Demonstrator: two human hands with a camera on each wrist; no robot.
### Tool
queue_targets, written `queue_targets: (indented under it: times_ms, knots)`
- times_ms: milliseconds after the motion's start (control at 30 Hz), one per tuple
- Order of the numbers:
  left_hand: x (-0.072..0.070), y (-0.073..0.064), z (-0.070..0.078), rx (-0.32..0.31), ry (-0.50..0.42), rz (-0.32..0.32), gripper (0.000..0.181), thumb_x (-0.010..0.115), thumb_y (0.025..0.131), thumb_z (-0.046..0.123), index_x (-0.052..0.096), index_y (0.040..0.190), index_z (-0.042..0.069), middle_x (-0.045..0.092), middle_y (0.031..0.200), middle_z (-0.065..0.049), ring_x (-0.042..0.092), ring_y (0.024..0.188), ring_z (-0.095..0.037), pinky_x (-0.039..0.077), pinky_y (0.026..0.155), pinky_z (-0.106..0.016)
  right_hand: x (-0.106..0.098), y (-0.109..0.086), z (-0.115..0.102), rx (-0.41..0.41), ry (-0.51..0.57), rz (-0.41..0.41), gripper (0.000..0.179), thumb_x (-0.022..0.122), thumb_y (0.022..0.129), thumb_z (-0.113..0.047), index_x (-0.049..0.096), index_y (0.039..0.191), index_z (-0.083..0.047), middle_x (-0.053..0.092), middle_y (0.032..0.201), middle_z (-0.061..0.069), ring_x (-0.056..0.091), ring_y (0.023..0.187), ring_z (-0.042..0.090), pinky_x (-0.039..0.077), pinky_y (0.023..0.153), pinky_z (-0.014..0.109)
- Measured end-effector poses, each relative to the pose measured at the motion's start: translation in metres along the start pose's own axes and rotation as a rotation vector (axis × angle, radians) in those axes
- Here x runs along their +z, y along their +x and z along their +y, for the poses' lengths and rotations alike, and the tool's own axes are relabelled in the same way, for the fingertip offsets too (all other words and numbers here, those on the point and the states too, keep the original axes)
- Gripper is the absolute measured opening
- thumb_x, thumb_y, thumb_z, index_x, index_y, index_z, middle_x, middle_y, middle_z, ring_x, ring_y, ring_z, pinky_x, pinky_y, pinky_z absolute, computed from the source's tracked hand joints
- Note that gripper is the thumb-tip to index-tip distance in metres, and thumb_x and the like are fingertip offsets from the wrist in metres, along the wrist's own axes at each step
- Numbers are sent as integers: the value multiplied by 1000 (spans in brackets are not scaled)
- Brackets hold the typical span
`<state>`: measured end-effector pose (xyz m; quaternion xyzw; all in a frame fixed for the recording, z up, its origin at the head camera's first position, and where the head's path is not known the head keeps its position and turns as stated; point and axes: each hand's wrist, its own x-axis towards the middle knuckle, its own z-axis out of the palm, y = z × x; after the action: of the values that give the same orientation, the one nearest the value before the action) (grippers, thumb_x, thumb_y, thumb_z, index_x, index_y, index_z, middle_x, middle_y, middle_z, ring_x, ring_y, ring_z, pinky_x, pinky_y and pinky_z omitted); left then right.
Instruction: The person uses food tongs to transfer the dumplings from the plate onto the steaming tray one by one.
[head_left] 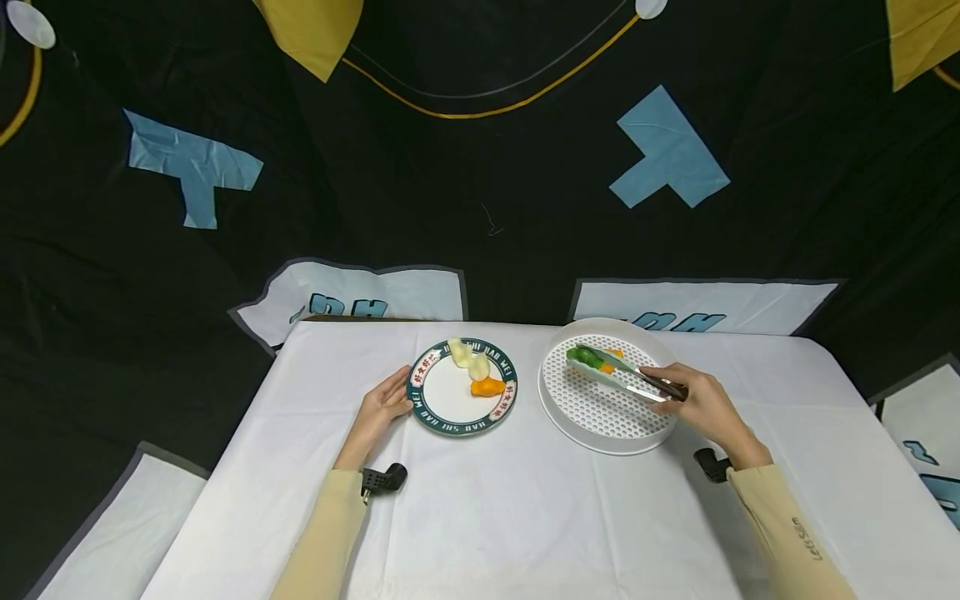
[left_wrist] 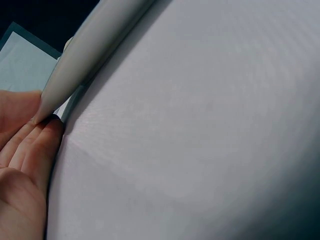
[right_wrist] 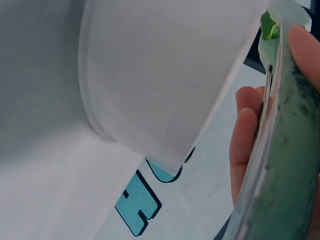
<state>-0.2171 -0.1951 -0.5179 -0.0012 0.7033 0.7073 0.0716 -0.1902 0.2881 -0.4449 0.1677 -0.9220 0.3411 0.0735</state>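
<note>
As the head view shows it, your left hand [head_left: 381, 408] grips the left edge of the patterned plate [head_left: 453, 407], and your right hand [head_left: 703, 407] has its fingers clamped on the tongs [head_left: 660, 384] over the perforated basket [head_left: 600, 417], to the plate's right on the white tablecloth [head_left: 487, 517]. You seem partway through a transfer: two pale pieces [head_left: 478, 367] and an orange piece [head_left: 487, 387] lie on the plate's far half, while a green piece [head_left: 590, 357] sits between the tong tips, with orange bits [head_left: 607, 368] beside it at the basket. The green piece looks like the one left to set down; which way the food is going, you can't tell from here. On the plate's dark green rim you can read "HAO WEI" at the far side and "SHI" at the near side; its red characters are too small to be sure of. Your right sleeve [head_left: 795, 517] says "Let's Slim".

In the left wrist view, your thumb and fingers pinch the plate's rim from opposite faces; no writing is legible.

In the right wrist view, your thumb and fingers lie on opposite sides of the tongs, green showing at the tips; the teal lettering beyond the basket is cut off, so you can't read a word.
</note>
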Motion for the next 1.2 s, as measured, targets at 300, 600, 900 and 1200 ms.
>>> queue_targets:
  times_ms: [300, 600, 900, 1200]
  knots:
    - [0, -1, 0, 16, 4, -11, 67, 52, 87, -13, 28, 149, 0, 27, 153, -15, 32, 137, -26, 36, 105, -21, 9, 7, 1, 31, -2, -78, 56, 80, 68, 4, 64, 122, 2, 62, 116, 23, 55, 109, 39, 46, 92, 55]
    - [1, -2, 2, 1, 16, -2, 67, 53, 88, -11, 28, 149, 3, 28, 153, -14, 32, 137, -25, 37, 105, -20, 12, 10, 0, 76, -14, -112, 57, 82, 69, -1, 64, 123, 0, 60, 120, 24, 56, 107, 39, 48, 90, 54]
    - [0, -1, 2, -6, -2, -8, 68, 52, 88, -11, 26, 150, 2, 26, 154, -14, 32, 138, -25, 36, 105, -22, 8, 11, -12, 116, -7, -97, 61, 81, 69, -3, 61, 127, 0, 58, 120, 24, 55, 107, 38, 47, 91, 55]
    - [1, 0, 0, -9, 11, 5, 68, 52, 87, -12, 29, 149, 2, 28, 153, -15, 33, 137, -25, 37, 105, -20, 19, 27, -35, 45, -14, -118, 65, 83, 68, -4, 61, 128, -2, 56, 127, 24, 50, 117, 41, 41, 99, 58]
